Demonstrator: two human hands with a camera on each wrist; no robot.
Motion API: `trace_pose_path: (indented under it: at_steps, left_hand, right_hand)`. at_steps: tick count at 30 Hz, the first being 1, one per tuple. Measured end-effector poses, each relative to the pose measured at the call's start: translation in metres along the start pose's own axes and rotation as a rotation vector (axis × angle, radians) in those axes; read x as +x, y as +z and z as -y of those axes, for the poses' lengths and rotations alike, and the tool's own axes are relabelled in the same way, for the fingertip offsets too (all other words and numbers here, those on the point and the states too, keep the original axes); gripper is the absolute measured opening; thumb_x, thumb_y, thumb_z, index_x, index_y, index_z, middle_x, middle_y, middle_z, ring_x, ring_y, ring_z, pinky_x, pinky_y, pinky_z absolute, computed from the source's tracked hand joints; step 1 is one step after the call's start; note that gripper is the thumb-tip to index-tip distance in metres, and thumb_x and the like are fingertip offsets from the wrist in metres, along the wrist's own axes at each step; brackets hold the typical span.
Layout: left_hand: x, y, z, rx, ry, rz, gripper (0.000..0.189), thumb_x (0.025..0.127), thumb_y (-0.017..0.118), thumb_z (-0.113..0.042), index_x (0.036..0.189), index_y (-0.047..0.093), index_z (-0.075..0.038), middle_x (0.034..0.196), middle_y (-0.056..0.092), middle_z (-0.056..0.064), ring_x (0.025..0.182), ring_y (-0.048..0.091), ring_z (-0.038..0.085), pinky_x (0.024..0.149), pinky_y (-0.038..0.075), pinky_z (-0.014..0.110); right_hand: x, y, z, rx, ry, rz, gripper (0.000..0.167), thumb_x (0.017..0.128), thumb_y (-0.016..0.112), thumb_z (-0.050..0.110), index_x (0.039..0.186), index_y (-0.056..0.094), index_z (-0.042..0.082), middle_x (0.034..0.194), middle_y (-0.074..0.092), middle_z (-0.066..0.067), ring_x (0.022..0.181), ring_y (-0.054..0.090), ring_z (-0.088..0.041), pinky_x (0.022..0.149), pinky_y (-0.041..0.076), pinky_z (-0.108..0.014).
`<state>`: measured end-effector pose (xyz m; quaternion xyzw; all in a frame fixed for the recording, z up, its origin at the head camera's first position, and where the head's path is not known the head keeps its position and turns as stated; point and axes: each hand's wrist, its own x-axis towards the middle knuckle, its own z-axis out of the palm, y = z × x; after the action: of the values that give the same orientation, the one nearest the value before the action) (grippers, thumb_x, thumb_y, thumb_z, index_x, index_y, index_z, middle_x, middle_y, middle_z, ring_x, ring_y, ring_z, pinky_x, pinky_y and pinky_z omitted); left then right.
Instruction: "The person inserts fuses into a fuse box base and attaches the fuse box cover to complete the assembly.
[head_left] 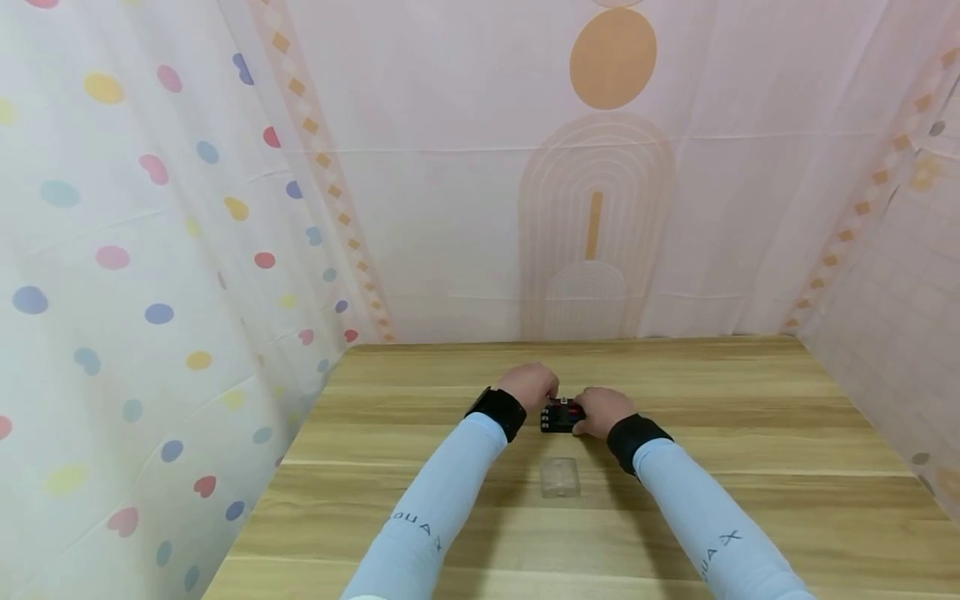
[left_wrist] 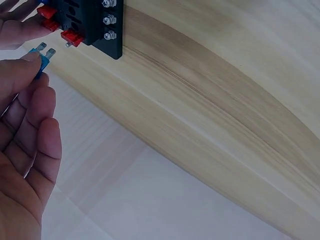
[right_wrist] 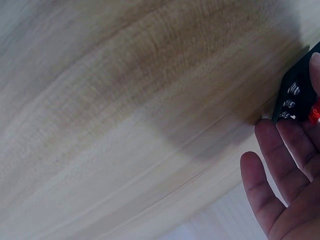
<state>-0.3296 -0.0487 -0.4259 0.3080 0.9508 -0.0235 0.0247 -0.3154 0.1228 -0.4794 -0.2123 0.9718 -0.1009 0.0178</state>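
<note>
A black fuse block (head_left: 557, 419) lies on the table beneath both hands. My left hand (head_left: 529, 385) is at its far left side. In the left wrist view, the thumb and forefinger of that hand pinch a blue blade fuse (left_wrist: 42, 64), its two metal prongs pointing up toward the block. Red blade fuses (left_wrist: 72, 37) sit along the block's edge, and a row of screw terminals (left_wrist: 109, 20) runs down its side. Gripping the block's right end is my right hand (head_left: 603, 410), thumb and fingers on opposite sides; the right wrist view shows only part of the block.
Nearer to me, a clear plastic cover (head_left: 559, 477) lies on the wooden table (head_left: 750, 467). A patterned curtain (head_left: 450, 233) hangs behind the table's far edge, and a dotted one (head_left: 157, 358) hangs along the left.
</note>
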Motion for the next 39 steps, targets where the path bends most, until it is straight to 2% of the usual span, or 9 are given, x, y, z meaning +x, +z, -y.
trace_pose_path:
  at_steps: [7,12,17,22,28,39]
  left_hand:
    - [0.005,-0.003,-0.004,-0.024,0.005,0.019,0.014,0.092,0.069,-0.007,0.103,0.077,-0.013,0.101,0.072,-0.004,0.088,0.065,0.009,0.077,0.052,0.023]
    - [0.009,-0.001,-0.006,-0.027,0.021,0.018,0.012,0.091,0.071,-0.007,0.099,0.077,-0.013,0.096,0.072,-0.005,0.083,0.064,0.008,0.074,0.051,0.022]
    - [0.013,0.002,-0.007,-0.018,0.042,0.016,0.012,0.090,0.072,-0.007,0.099,0.078,-0.013,0.095,0.072,-0.005,0.084,0.064,0.008,0.074,0.051,0.021]
    - [0.016,0.006,-0.008,-0.005,0.031,0.003,0.011,0.088,0.074,-0.007,0.095,0.078,-0.014,0.093,0.072,-0.006,0.082,0.064,0.007,0.074,0.051,0.021]
    - [0.014,0.007,-0.010,0.005,0.021,-0.004,0.010,0.088,0.074,-0.007,0.092,0.078,-0.015,0.090,0.073,-0.005,0.081,0.064,0.008,0.073,0.052,0.023]
    - [0.013,0.013,-0.010,0.020,0.019,-0.008,0.009,0.088,0.074,-0.007,0.093,0.078,-0.014,0.089,0.072,-0.004,0.080,0.064,0.009,0.073,0.052,0.023]
  right_hand:
    - [-0.002,-0.003,0.003,0.003,0.005,0.002,0.039,0.081,0.083,0.026,0.110,0.071,0.003,0.094,0.068,-0.008,0.081,0.061,-0.020,0.079,0.052,-0.041]
    - [-0.004,-0.005,0.004,0.002,0.007,0.001,0.036,0.081,0.084,0.025,0.107,0.072,0.002,0.091,0.067,-0.007,0.080,0.061,-0.020,0.078,0.052,-0.041]
    - [-0.004,-0.003,0.003,0.011,0.011,-0.002,0.038,0.080,0.084,0.026,0.109,0.072,0.003,0.092,0.067,-0.007,0.082,0.062,-0.021,0.078,0.052,-0.041]
    - [-0.003,-0.002,0.001,0.021,0.012,-0.002,0.040,0.080,0.084,0.026,0.111,0.072,0.003,0.092,0.067,-0.006,0.080,0.061,-0.019,0.077,0.052,-0.039]
    - [-0.001,0.000,-0.001,0.015,-0.001,-0.022,0.039,0.079,0.085,0.028,0.109,0.073,0.004,0.088,0.067,-0.004,0.075,0.059,-0.017,0.073,0.052,-0.037]
    - [-0.001,0.003,-0.001,-0.002,-0.026,-0.027,0.041,0.080,0.084,0.029,0.111,0.073,0.005,0.091,0.067,-0.005,0.079,0.062,-0.020,0.075,0.053,-0.039]
